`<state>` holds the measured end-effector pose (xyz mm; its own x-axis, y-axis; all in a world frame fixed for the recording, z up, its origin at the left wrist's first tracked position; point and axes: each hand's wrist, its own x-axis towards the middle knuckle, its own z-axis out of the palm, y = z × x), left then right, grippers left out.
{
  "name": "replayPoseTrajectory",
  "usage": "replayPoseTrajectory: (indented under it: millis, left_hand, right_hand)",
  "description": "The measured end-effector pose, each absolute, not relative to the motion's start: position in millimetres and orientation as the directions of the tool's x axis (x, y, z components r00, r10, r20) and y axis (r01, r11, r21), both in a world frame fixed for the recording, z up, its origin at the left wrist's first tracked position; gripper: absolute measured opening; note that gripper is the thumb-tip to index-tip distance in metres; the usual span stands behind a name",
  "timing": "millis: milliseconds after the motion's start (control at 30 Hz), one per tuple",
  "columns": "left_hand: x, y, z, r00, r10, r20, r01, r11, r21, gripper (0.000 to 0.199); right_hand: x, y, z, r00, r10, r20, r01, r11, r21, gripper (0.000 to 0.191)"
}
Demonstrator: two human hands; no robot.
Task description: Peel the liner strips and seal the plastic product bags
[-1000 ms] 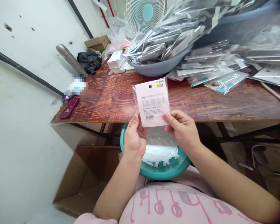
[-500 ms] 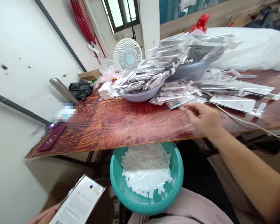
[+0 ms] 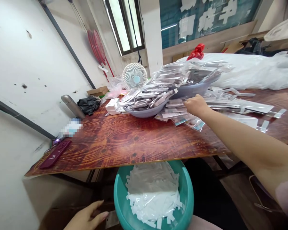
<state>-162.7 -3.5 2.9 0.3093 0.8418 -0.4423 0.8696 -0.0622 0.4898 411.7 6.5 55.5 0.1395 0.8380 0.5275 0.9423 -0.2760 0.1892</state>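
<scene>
Far left of the tub [image 3: 189, 191], past the table [image 3: 98, 140] edge, the phone [image 3: 55, 155] lies flat on the wood. Beyond it, still left of the tub, the flask [image 3: 72, 106] leans at a tilt, with the black bag [image 3: 88, 105] just beside it.

Left hand [image 3: 85, 218]: below table level, near the tub's left side, palm partly hidden by the frame edge. Thumb and fingers are spread; grip open, no item seen in it.

White box [image 3: 112, 106]: on the table, beyond the tub and to its left. Fan [image 3: 134, 76]: farther back, roughly in line with the tub.

The tub holds a heap of white strips [image 3: 153, 195]. Directly beyond it, the front basin [image 3: 146, 112] is piled with clear-wrapped packets.

Right hand [image 3: 195, 105]: beyond the tub and to its right, over the loose packets [image 3: 192, 122] on the table. Fingers curled; cannot tell whether they grip a packet. White sheeting [image 3: 252, 72] lies behind, farther right.
</scene>
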Motion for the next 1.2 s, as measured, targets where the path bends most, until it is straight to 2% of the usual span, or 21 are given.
replayPoseTrajectory:
  millis: [133, 233, 333, 400, 467, 533, 633, 733, 767, 833, 900, 967, 1000, 1067, 1133, 1200]
  left_hand:
    - [-106.0, -5.1, 57.2, 0.489, 0.8, -0.347, 0.797, -0.249, 0.55, 0.038]
    - [-65.4, -6.8, 80.8, 0.594, 0.795, -0.127, 0.686, -0.418, 0.595, 0.034]
    - [-17.5, -5.7, 90.1, 0.676, 0.702, 0.225, 0.436, -0.627, 0.646, 0.026]
    - [19.0, -0.9, 90.5, 0.659, 0.623, 0.421, 0.268, -0.718, 0.643, 0.025]
    - [55.9, 7.6, 86.9, 0.624, 0.587, 0.516, 0.172, -0.747, 0.642, 0.026]
    - [88.7, 18.8, 80.4, 0.578, 0.6, 0.552, 0.13, -0.736, 0.664, 0.035]
    - [122.7, 35.8, 69.2, 0.521, 0.658, 0.544, 0.073, -0.669, 0.74, 0.047]
    - [135.5, 45.7, 61.7, 0.602, 0.695, 0.394, 0.032, -0.514, 0.857, 0.026]
    - [135.8, 46.4, 60.5, 0.628, 0.706, 0.327, 0.019, -0.435, 0.9, 0.022]
    - [132.0, 43.7, 59.5, 0.634, 0.747, 0.2, -0.031, -0.234, 0.972, 0.025]
    - [124.9, 36.7, 59.5, 0.616, 0.782, 0.09, -0.131, -0.01, 0.991, 0.027]
    - [117.2, 27.7, 59.5, 0.613, 0.79, 0.015, -0.232, 0.161, 0.959, 0.029]
    - [113.9, 23.3, 59.3, 0.613, 0.79, -0.009, -0.267, 0.218, 0.939, 0.03]
    - [109.4, 16.4, 58.6, 0.601, 0.799, -0.034, -0.307, 0.27, 0.912, 0.031]
    - [107.9, 13.1, 57.1, 0.575, 0.817, -0.034, -0.334, 0.273, 0.902, 0.032]
    - [108.7, 12.9, 55.0, 0.538, 0.843, -0.026, -0.372, 0.265, 0.89, 0.031]
  right_hand:
    - [410.4, -9.8, 75.4, 0.113, 0.798, 0.592, 0.928, -0.297, 0.223, 0.02]
    - [395.2, -34.7, 99.4, 0.08, 0.765, 0.639, 0.932, -0.284, 0.224, 0.019]
    - [369.9, -50.7, 124.6, -0.072, 0.764, 0.642, 0.979, -0.07, 0.193, 0.021]
    - [354.1, -50.0, 136.1, -0.182, 0.785, 0.592, 0.981, 0.103, 0.165, 0.025]
    - [342.6, -41.3, 140.6, -0.251, 0.813, 0.525, 0.967, 0.191, 0.167, 0.029]
    - [334.3, -29.1, 139.3, -0.306, 0.836, 0.456, 0.952, 0.255, 0.171, 0.028]
    - [321.0, -13.7, 133.6, -0.381, 0.844, 0.378, 0.924, 0.365, 0.117, 0.019]
    - [306.1, -7.3, 131.7, -0.36, 0.845, 0.396, 0.913, 0.406, -0.036, 0.009]
    - [302.5, -7.2, 131.8, -0.302, 0.851, 0.429, 0.911, 0.39, -0.132, 0.006]
    - [298.9, -9.7, 130.8, -0.091, 0.862, 0.498, 0.852, 0.326, -0.409, 0.009]
    - [298.7, -15.6, 125.5, 0.149, 0.875, 0.461, 0.643, 0.268, -0.717, 0.02]
    - [297.6, -23.9, 114.5, 0.255, 0.92, 0.297, 0.327, 0.207, -0.922, 0.027]
    - [295.5, -28.3, 107.3, 0.256, 0.944, 0.209, 0.174, 0.168, -0.97, 0.028]
    - [287.4, -36.2, 91.5, 0.24, 0.967, 0.091, -0.074, 0.112, -0.991, 0.028]
    - [275.8, -41.8, 76.6, 0.275, 0.96, 0.047, -0.242, 0.117, -0.963, 0.026]
    - [264.0, -44.6, 65.0, 0.342, 0.939, 0.032, -0.341, 0.156, -0.927, 0.025]
